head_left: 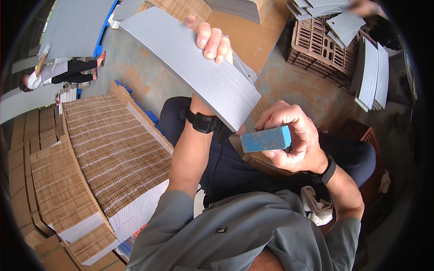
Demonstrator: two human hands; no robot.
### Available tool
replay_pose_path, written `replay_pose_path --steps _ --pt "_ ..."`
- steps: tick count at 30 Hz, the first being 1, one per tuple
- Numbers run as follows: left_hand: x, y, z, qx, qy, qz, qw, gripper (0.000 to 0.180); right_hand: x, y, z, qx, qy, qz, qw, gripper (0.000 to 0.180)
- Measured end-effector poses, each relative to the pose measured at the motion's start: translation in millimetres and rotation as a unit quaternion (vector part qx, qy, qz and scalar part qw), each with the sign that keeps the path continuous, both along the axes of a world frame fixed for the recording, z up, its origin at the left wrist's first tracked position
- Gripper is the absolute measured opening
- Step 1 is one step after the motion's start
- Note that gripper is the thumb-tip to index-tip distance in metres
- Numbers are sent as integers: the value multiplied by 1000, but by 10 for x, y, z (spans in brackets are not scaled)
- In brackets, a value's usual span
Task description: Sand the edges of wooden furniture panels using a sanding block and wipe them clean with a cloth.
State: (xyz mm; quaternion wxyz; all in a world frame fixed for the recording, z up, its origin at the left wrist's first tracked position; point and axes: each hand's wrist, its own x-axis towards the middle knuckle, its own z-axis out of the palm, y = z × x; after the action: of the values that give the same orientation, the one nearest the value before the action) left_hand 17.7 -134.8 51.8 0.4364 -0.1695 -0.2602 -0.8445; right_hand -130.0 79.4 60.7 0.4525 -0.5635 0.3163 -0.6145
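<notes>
Left hand (211, 43) gripping grey panel (192, 67) by edge, right hand (300, 140) pinching blue block (266, 139), narrow gap between

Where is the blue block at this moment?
In the head view, the blue block is right of centre, in the right hand, near the lower end of the grey panel.

My left forearm (184, 158) rises steeply, the left hand (212, 43) lifted well ahead of me, its fingers (223, 48) bent in a grip. My right forearm (344, 192) angles inward; the right hand (304, 137) sits lower, pinching, thumb (285, 159) beneath and fingers arched above. My knees (361, 158) spread apart.
</notes>
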Motion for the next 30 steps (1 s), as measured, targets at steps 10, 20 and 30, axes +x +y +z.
replay_pose_path --steps 10,20,30 --pt "-14 -28 -19 -16 0 -16 1000 39 -24 -23 22 6 49 -14 999 40" --pt "8 2 -21 -8 -10 -10 1000 41 0 -25 -4 29 24 -69 997 37" --pt "-2 11 -15 -13 -9 -7 1000 42 -26 -41 -60 3 10 -51 999 36"
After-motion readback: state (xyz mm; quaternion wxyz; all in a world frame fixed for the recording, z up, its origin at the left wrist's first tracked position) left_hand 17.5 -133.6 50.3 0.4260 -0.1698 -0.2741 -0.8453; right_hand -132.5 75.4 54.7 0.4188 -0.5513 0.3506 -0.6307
